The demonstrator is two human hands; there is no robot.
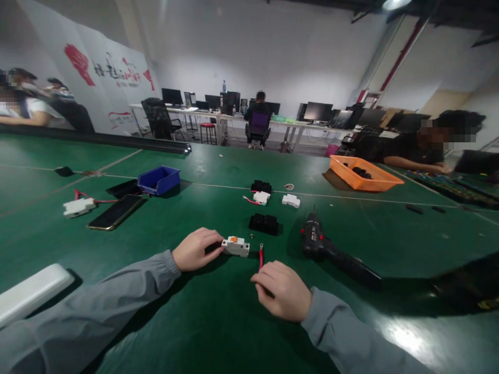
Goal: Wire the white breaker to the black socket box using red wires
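My left hand [198, 250] grips the left end of a white circuit breaker [237, 248] with an orange switch on top, resting on the green table. To its right, my right hand [284, 292] pinches a short red wire [261, 257], whose metal lug points away from me, apart from the breaker. Tiny screws [252, 236] lie just beyond. Behind them sits a black block-shaped part [263, 224]. Farther off are a white module [261, 198] with a red wire, another white module [291, 201] and a second black part [261, 186].
A black power screwdriver [317, 241] lies at right, an orange tray [362, 179] with black pieces beyond it. On the left are a blue bin [159, 181], a phone [117, 212], a wired white module [79, 207] and a long white object [33, 293]. A person [432, 137] sits at far right.
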